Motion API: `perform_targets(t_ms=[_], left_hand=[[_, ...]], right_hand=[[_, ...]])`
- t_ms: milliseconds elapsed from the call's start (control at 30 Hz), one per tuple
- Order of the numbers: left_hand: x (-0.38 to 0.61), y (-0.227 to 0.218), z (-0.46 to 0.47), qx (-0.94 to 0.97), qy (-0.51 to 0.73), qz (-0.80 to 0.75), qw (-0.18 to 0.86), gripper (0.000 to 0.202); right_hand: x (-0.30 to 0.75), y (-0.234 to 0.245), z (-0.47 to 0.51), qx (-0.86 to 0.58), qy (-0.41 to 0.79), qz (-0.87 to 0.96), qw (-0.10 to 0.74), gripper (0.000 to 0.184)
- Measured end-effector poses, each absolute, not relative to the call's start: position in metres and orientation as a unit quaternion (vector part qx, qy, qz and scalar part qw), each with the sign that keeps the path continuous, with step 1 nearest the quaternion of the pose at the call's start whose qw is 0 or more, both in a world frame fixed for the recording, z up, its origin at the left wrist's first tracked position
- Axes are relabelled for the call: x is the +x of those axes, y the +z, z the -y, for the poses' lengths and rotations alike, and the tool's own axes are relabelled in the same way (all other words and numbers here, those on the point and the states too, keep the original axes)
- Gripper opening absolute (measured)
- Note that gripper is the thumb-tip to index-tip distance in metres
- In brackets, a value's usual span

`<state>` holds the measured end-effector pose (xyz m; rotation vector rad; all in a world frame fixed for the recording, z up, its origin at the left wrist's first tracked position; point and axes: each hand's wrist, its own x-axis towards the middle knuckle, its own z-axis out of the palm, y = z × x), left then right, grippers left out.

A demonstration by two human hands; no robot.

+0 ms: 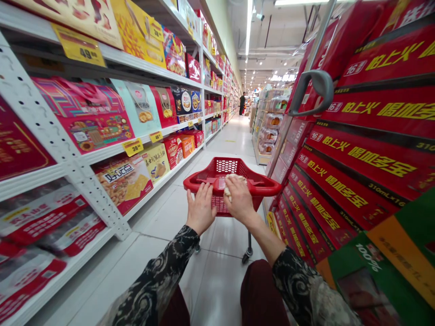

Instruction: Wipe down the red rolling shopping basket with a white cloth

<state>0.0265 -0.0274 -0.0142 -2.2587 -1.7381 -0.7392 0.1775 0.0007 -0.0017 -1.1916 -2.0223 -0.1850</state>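
So, nearest first: dark maroon knees (pixel 265 292) either side of the bottom of the view, then two patterned sleeves (pixel 154 262) reaching forward. The left hand (pixel 200 208) was loosely spread, its fingers laid over the left part of a red handle (pixel 267 186), with nothing else held that I could see. The right hand (pixel 240 197) was partly closed over a pale, bunched cloth (pixel 227 192), pressing it on the handle just right of the middle.

Looked like a wipe-down to me. Doing that well, IMO, meant spreading the cloth flatter, getting it round the underside too, and working along the bar in long passes while the left hand steadied it. Cart had castors (pixel 247 256), so a hard push could have rolled it off.

The handle was straight ahead, about mid-view, long axis running left to right across the aisle. Behind it the red basket (pixel 227 165) pointed away from the person, down the aisle.

Beyond that, shelves (pixel 212 93) of boxed goods stretched off on the left, a wrapped-goods display (pixel 270 117) stood on the right, and a person in dark clothes (pixel 242 103) was way down the far end.
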Motion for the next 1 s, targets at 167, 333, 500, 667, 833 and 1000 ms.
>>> perform_targets(t_ms=[167, 333, 500, 667, 833, 1000], left_hand=[[0.023, -0.005, 0.025, -0.757, -0.275, 0.586, 0.089, 0.061], [0.033, 0.013, 0.019, -0.849, -0.236, 0.465, 0.085, 0.074], [0.047, 0.016, 0.016, -0.86, -0.227, 0.453, 0.062, 0.069], [0.06, 0.02, 0.022, -0.837, -0.244, 0.482, 0.09, 0.061], [0.078, 0.019, 0.018, -0.83, -0.245, 0.49, 0.105, 0.053], [0.05, 0.007, 0.003, -0.781, -0.269, 0.549, 0.129, 0.044]], right_hand=[[0.152, -0.001, 0.008, -0.451, -0.039, 0.817, 0.356, 0.063], [0.174, 0.007, 0.006, -0.462, -0.006, 0.823, 0.332, 0.074], [0.207, 0.011, 0.01, -0.463, 0.012, 0.809, 0.362, 0.067], [0.226, 0.002, 0.011, -0.572, -0.035, 0.74, 0.353, 0.044], [0.225, -0.011, 0.011, -0.564, -0.068, 0.748, 0.344, 0.047], [0.227, -0.018, 0.013, -0.547, -0.095, 0.749, 0.362, 0.046]])
